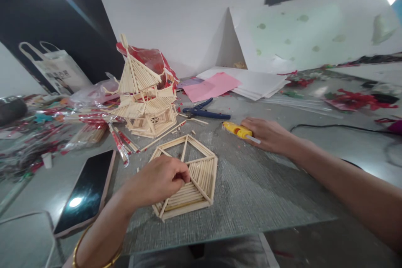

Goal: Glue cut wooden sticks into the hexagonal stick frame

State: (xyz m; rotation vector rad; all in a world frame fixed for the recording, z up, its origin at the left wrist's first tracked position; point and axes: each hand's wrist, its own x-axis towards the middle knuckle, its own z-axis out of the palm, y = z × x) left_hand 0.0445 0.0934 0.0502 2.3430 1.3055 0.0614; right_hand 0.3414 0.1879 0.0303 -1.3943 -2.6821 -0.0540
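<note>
A flat hexagonal frame of thin wooden sticks (201, 176) lies on the grey table (251, 192) in front of me. My left hand (160, 180) rests on its near left part with the fingers curled, pressing or pinching the sticks. My right hand (270, 134) lies on the table to the right, fingers around a yellow glue gun (237, 130) whose nozzle points left. Behind the frame stands a tiered pagoda model of sticks (143, 100).
Blue pliers (204, 112) lie behind the glue gun. A black phone (86, 190) sits at the near left. Bundles of sticks in wrappers (91, 130) clutter the left. Pink paper (210, 86), white sheets and boards stand at the back. A black cable (329, 126) runs right.
</note>
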